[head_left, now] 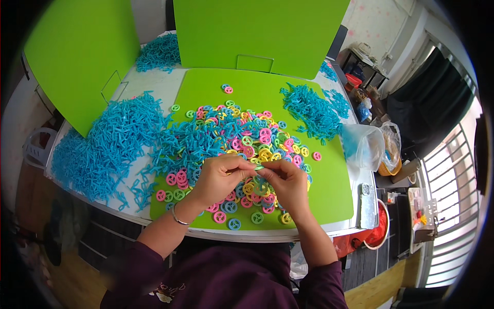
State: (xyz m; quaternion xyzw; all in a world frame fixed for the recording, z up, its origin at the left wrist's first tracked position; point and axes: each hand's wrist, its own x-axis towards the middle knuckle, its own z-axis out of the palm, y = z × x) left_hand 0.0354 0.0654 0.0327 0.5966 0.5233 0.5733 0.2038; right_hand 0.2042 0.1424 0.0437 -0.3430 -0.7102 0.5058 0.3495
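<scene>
My left hand [221,177] and my right hand [286,186] meet above a heap of small plastic wheels [248,151] in pink, yellow, green and blue. Between their pinched fingertips is a small light-green plastic wheel [259,167], mostly covered by the fingers. Whether a second piece is joined to it, I cannot tell. Loose blue plastic clips [190,141] lie over the left part of the heap, just beyond my left hand. Single wheels, such as a blue wheel [234,224], are scattered near the front edge of the green mat [329,195].
A large pile of blue clips [110,147] covers the table's left side; a smaller blue pile [313,110] sits at right. Upright green boards [257,36] stand behind. A clear plastic bag [364,144] and a phone [367,206] rest along the right edge.
</scene>
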